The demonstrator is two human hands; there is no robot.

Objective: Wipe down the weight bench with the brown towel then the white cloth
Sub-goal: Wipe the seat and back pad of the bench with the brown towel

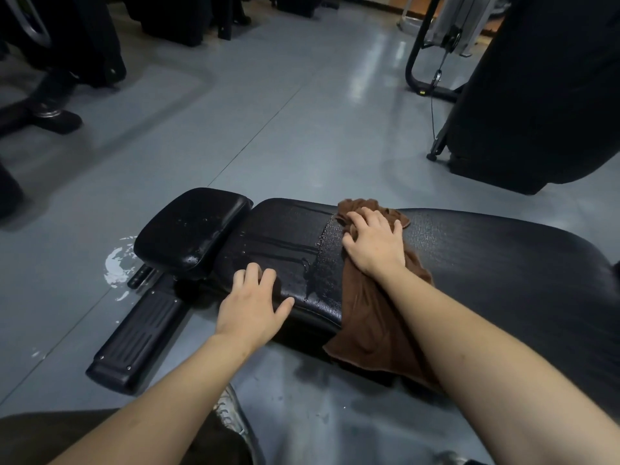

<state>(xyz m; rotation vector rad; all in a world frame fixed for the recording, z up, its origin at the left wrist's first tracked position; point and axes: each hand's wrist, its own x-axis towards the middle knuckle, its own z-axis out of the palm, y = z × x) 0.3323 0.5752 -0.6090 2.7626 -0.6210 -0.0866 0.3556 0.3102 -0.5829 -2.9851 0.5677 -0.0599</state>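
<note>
The black weight bench (486,250) lies across the view, its long pad wet with droplets left of the towel and its small seat pad (191,226) at the left end. A brown towel (372,323) is draped over the pad and hangs down the near side. My right hand (372,243) presses on the towel's upper part with fingers curled into the cloth. My left hand (251,307) rests flat on the pad's near edge, fingers spread, left of the towel. No white cloth is in view.
A black foot bar (134,340) of the bench sticks out over the grey floor at lower left. A wet patch (115,263) lies on the floor by the seat. Dark gym machines (536,95) stand at the back right and back left.
</note>
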